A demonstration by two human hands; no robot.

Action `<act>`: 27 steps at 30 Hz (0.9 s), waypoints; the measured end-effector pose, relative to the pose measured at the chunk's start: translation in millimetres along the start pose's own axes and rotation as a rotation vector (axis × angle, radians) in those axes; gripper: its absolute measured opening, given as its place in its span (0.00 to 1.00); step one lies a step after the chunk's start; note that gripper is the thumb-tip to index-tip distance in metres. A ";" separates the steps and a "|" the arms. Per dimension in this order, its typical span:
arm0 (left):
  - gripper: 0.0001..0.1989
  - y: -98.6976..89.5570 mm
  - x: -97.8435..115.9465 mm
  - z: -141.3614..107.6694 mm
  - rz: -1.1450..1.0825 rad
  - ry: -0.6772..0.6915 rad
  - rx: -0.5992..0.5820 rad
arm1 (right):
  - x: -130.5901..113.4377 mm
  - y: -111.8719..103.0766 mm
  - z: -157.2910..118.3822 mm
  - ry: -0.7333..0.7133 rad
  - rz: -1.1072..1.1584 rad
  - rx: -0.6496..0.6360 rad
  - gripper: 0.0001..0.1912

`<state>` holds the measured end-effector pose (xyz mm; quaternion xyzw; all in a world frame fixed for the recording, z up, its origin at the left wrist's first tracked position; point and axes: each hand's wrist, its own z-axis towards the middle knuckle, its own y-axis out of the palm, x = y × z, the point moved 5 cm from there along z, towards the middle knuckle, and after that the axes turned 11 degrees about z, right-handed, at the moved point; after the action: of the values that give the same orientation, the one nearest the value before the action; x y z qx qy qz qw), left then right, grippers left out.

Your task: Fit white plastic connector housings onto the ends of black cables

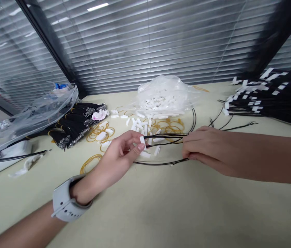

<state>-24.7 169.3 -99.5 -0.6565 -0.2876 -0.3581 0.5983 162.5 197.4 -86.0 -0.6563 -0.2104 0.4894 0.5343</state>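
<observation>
My left hand [122,151], with a grey watch strap [68,201] at the wrist, pinches a small white connector [142,142] between thumb and fingers. Several thin black wires [164,136] run from that connector to the right. My right hand [199,146] is closed around these wires, its fingertips turned down near the table. A black wire loop [158,163] curves below, between both hands. Loose white connectors [145,129] lie just behind my hands, among yellow rubber bands [170,125].
A clear plastic bag [163,94] of white pieces stands at the back. Bundled black wires [81,120] with silvery ends lie left, beside a large plastic bag [39,113]. A pile of black wires with white connectors [259,91] fills the right. Window blinds [161,41] rise behind the table [145,206].
</observation>
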 end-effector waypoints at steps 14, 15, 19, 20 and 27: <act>0.09 -35.8 17.3 1.1 0.441 0.102 0.257 | -51.6 22.7 38.5 -0.250 -0.280 0.010 0.10; 0.09 -38.8 18.2 0.7 0.509 0.110 0.276 | -54.3 23.3 42.7 -0.257 -0.291 -0.006 0.10; 0.09 -48.1 19.1 -0.1 0.684 0.141 0.308 | -58.1 30.0 54.6 -0.284 -0.280 0.069 0.07; 0.09 -50.1 19.1 0.0 0.708 0.149 0.308 | -57.9 32.6 56.3 -0.284 -0.250 0.111 0.05; 0.08 -57.2 15.4 4.2 0.774 0.161 0.205 | -53.5 47.3 65.1 -0.161 0.042 0.142 0.08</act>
<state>-61.5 179.4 -53.9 -0.6230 -0.0059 -0.1264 0.7720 71.3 170.8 -103.3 -0.5796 -0.2036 0.5654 0.5504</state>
